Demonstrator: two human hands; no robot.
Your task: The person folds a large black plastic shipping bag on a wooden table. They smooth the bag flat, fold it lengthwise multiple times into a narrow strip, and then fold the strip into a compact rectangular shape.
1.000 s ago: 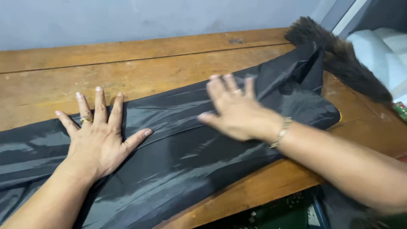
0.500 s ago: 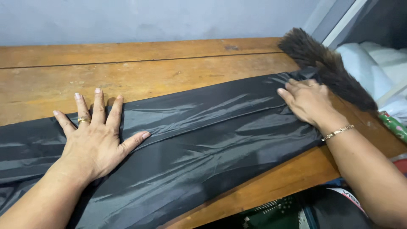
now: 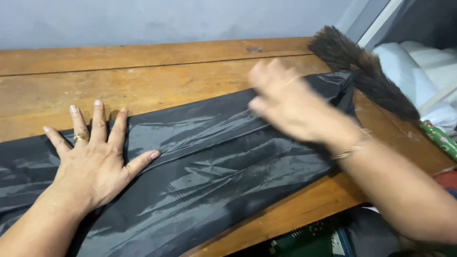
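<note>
- So there's a long strip of shiny black fabric (image 3: 209, 166) laid out diagonally across a wooden worktop (image 3: 143, 76), running from the lower left corner up toward the right end. It's flat but pretty wrinkly, with a long crease down the middle.
- Left hand (image 3: 97, 159) is pressed flat on the fabric's left part, palm down, fingers spread wide, thumb sticking out to the right. Not gripping anything, just pinning the cloth. There's a gold ring (image 3: 80, 138) on one finger.
- Right hand (image 3: 290, 102) is over the right part of the fabric, fingers open and holding nothing. It's blurred, so I can't tell if it's actually touching the cloth or just above it. Thin bracelet (image 3: 350, 151) on that wrist.
- At the far right end of the worktop, just beside the end of the fabric, lies a dark brown feather duster (image 3: 364, 71), angled along the edge.
- Past the duster, off the worktop, there's some pale bundled stuff (image 3: 419, 71) and a bit of green patterned material (image 3: 440, 138).
- Plain pale wall (image 3: 166, 19) behind the worktop.
</note>
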